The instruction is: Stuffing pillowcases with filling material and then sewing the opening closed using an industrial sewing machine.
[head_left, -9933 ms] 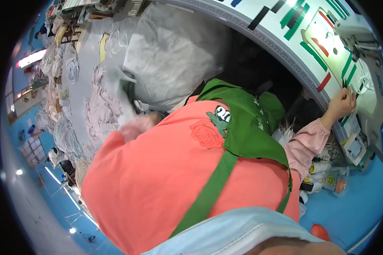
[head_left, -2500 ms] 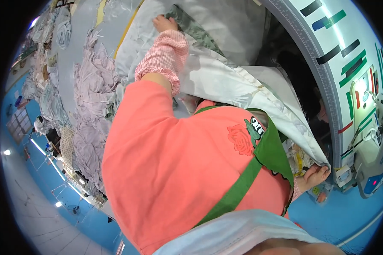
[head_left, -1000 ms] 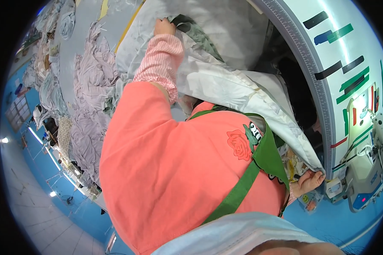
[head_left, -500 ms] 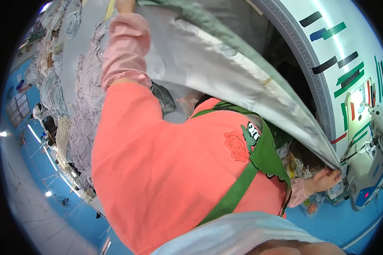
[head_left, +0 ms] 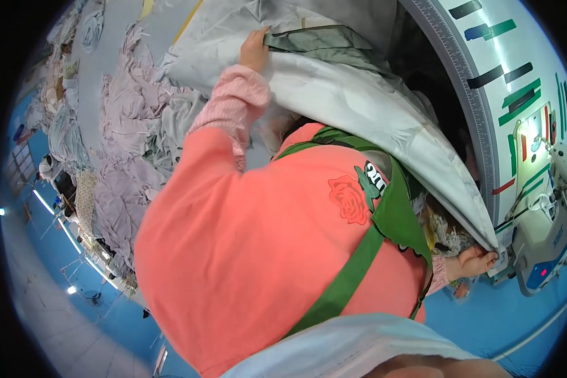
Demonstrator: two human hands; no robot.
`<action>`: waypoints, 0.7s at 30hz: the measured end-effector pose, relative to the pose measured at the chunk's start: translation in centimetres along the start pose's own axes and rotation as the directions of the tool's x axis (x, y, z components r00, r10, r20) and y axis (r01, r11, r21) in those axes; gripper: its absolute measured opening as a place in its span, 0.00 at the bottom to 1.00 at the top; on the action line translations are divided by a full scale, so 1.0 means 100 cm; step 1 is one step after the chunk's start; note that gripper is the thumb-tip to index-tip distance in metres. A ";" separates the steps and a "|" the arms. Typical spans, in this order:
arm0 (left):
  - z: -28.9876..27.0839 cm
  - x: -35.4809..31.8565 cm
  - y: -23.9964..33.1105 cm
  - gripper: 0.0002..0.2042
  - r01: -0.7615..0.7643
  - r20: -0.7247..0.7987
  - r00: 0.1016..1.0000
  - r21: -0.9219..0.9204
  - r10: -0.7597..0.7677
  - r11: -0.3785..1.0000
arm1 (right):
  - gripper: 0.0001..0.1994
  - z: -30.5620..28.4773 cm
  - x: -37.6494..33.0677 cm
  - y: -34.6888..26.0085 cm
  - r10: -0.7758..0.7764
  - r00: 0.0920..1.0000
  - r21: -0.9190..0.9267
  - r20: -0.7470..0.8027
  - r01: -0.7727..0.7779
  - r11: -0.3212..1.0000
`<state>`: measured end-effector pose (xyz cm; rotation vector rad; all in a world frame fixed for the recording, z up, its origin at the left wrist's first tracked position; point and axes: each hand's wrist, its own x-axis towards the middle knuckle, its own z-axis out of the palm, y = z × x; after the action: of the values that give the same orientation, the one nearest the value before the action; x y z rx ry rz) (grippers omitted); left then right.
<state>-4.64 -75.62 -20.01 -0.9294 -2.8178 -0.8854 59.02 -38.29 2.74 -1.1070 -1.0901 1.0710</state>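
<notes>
A large pale grey sheet of fabric (head_left: 372, 107) stretches across in front of my coral top and green apron strap. My left hand (head_left: 255, 50), in a pink knitted sleeve, grips its upper edge near the top of the view, where a grey-green underside (head_left: 321, 44) folds over. My right hand (head_left: 475, 259) pinches the sheet's lower corner at the lower right, close to the sewing machine. The cloth hangs taut between both hands.
A white sewing machine (head_left: 542, 233) stands at the right on a white table (head_left: 479, 38) with coloured tape marks and a ruler edge. Heaps of pale lilac and grey fabric (head_left: 126, 145) lie at the left. Blue floor (head_left: 523, 315) shows below.
My left hand has come down and inward from the top edge, still holding the sheet's edge. The cloth has dropped with it. My right hand stays on the corner.
</notes>
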 end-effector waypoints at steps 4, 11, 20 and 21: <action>0.015 -0.027 0.004 0.16 0.089 -0.040 0.995 -0.053 -0.091 0.995 | 0.08 0.007 -0.008 -0.004 0.017 0.999 0.060 0.047 -0.020 0.998; 0.026 -0.040 0.001 0.16 0.129 0.076 0.987 0.153 -0.142 0.980 | 0.03 0.006 -0.007 -0.007 0.054 0.992 0.114 0.113 -0.067 0.991; 0.049 -0.029 -0.005 0.17 0.221 0.005 0.975 0.091 -0.223 0.971 | 0.04 0.009 -0.010 -0.011 0.040 0.992 0.116 0.119 -0.054 0.992; 0.049 -0.025 -0.011 0.18 0.238 0.014 0.971 0.059 -0.239 0.970 | 0.04 0.011 -0.011 -0.010 0.042 0.992 0.120 0.118 -0.056 0.991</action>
<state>-2.62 -75.05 -25.18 -0.6049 -3.0006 -0.8155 57.86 -39.37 3.78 -0.9880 -1.0762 1.2370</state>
